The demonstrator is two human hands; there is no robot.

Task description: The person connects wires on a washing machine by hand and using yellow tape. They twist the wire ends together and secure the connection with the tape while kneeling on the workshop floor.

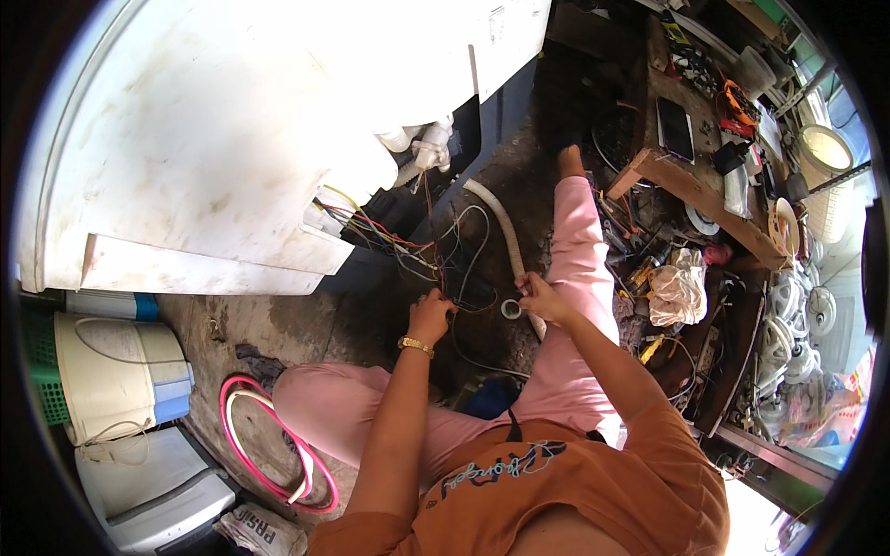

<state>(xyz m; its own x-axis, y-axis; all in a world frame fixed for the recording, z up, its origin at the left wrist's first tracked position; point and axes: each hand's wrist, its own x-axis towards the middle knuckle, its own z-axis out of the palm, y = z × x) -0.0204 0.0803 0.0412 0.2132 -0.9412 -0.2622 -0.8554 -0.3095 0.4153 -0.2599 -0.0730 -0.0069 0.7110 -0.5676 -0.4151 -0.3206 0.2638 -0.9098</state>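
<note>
Your left hand [429, 318]: fingers pinching thin wires [441, 271] that come out of big white machine [218, 139]. Your right hand [540, 298]: fingers pinching small tape roll [504, 312], just beside wires. Pale bendy hose [505, 221] runs near right hand.

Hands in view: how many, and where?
2. The left hand is at the thin wires below the white appliance; the right hand, beside it, holds a pale ring-shaped roll. No others visible.
</note>
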